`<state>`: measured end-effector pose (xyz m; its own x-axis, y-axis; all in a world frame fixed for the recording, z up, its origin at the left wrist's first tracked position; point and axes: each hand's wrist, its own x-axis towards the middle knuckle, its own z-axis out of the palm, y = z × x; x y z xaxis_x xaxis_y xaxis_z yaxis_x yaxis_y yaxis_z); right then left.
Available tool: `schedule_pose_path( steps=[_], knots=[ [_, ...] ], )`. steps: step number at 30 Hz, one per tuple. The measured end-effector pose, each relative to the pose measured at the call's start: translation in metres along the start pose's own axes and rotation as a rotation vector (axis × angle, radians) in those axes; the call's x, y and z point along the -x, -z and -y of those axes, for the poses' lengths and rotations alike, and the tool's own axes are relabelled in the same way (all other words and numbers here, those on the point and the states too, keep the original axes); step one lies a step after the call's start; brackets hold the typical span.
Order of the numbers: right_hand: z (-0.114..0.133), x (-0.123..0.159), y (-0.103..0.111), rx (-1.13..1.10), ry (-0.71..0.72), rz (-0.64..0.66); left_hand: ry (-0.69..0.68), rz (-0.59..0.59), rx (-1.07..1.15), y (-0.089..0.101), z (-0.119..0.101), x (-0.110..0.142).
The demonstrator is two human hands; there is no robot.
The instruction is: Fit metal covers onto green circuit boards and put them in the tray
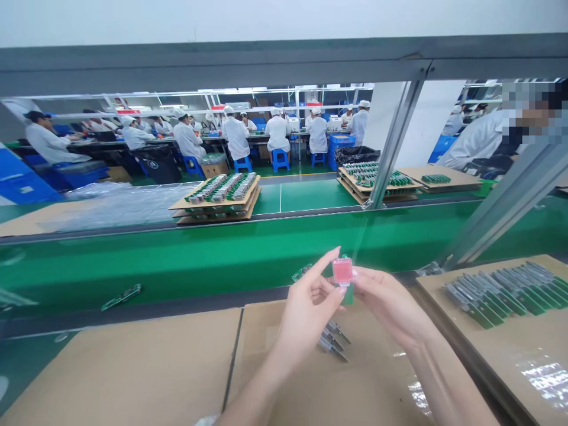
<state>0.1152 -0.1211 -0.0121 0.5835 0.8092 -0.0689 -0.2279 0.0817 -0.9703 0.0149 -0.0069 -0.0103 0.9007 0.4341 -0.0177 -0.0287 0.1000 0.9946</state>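
Both hands hold up a small green circuit board (349, 296) with a square display (342, 271) that has a pinkish-red face. My left hand (306, 305) is closed on its left side, index finger at the display's top edge and thumb near its bottom. From the right, my right hand (384, 296) pinches the board's edge with its fingertips. Behind my left hand, another green board (302, 273) is partly hidden. Several grey-and-green boards (332, 342) lie on the cardboard (368, 378) below, partly covered by my left wrist.
A green conveyor belt (177, 260) runs across, carrying a loose board (121, 297). More boards (508, 290) lie in rows on cardboard at right. Beyond stand stacked trays of boards (224, 188). A slanted metal post (510, 195) rises at right; co-workers sit farther back.
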Motion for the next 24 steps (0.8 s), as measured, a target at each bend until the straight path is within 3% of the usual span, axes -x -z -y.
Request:
schedule_pose_path(
  steps=[4, 11, 15, 19, 24],
  knots=[
    [-0.007, -0.003, 0.005, 0.059, 0.020, -0.011, -0.010, 0.116, 0.019, 0.007, 0.002, -0.003],
    [-0.008, 0.000, 0.006, 0.360, 0.160, -0.097, 0.106, 0.316, 0.145, 0.020, -0.001, -0.005],
    [-0.010, 0.000, 0.006, 0.615, 0.251, -0.117, 0.101, 0.282, 0.199, 0.024, 0.002, -0.010],
    [-0.006, 0.002, 0.011, 0.696, 0.337, -0.117, 0.092, 0.195, 0.165, 0.032, 0.014, -0.003],
    [0.004, 0.007, 0.016, 0.697, 0.426, -0.193, 0.089, 0.142, -0.281, 0.046, 0.045, 0.034]
  ],
)
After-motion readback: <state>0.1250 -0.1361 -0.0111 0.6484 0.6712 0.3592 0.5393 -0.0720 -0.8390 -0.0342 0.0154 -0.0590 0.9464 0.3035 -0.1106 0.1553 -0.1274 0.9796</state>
